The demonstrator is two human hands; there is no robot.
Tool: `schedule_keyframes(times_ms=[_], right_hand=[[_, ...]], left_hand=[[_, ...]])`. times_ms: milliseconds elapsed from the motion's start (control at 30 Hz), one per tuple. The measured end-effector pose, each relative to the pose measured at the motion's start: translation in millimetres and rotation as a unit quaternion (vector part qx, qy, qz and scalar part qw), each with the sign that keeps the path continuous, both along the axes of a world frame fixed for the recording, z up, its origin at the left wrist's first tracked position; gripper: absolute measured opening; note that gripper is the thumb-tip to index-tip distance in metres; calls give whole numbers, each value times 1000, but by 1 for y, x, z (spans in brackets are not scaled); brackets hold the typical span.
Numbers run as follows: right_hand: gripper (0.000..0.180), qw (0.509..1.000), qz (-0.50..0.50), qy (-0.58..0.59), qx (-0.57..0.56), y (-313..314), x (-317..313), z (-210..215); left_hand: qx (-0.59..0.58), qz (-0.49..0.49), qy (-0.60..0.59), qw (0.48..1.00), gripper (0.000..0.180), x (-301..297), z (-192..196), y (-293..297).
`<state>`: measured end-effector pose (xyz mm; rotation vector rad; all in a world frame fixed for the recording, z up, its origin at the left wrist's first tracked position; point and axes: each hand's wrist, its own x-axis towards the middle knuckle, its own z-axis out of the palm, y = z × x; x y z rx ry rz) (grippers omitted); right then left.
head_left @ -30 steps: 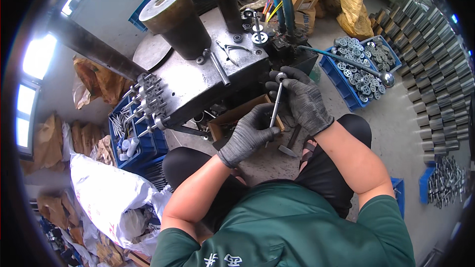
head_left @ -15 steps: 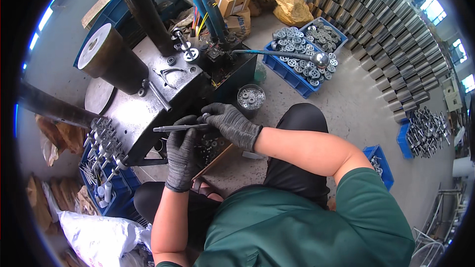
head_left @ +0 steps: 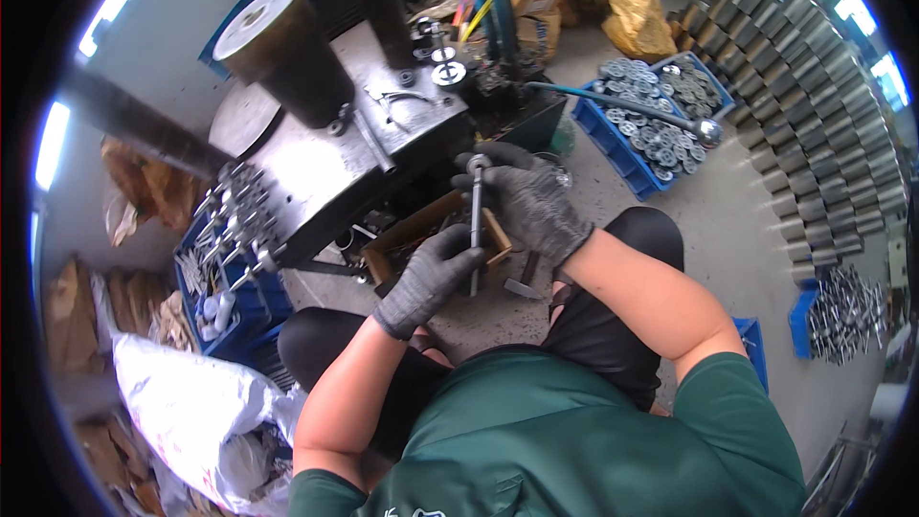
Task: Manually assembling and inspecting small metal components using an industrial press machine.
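Holding a slim metal rod (head_left: 476, 215) just off the right front corner of the table (head_left: 311, 163), on the person's side, with the gloved left hand (head_left: 421, 285) clamped on its nearer part and the gloved right hand (head_left: 536, 201) closed about its far end, at a small ring (head_left: 479, 163). Facing a thick cylinder (head_left: 297, 72) and a metal tube (head_left: 373, 141) on the table, with a blue crate (head_left: 613, 155) of spoked discs (head_left: 661, 139) well to the table's right.

left grip (head_left: 422, 280): metal rod (head_left: 477, 211), near part | right grip (head_left: 536, 199): ring (head_left: 478, 163), rod's far end
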<state>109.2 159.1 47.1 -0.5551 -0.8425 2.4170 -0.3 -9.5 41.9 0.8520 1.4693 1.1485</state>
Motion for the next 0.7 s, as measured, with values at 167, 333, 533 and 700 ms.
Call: schedule_keyframes(times_ms=[167, 333, 533, 700], right_hand=[[43, 990, 99, -41, 89, 9, 9, 6], [39, 993, 20, -70, 95, 2, 6, 18], [35, 988, 90, -116, 43, -4, 3, 20], [39, 978, 80, -130, 142, -5, 6, 22]], left_hand=[[14, -13, 11, 1000, 34, -2, -2, 2], [4, -22, 30, 999, 38, -3, 2, 1], [45, 5, 21, 999, 39, -3, -17, 2], [91, 41, 125, 987, 30, 3, -7, 3]])
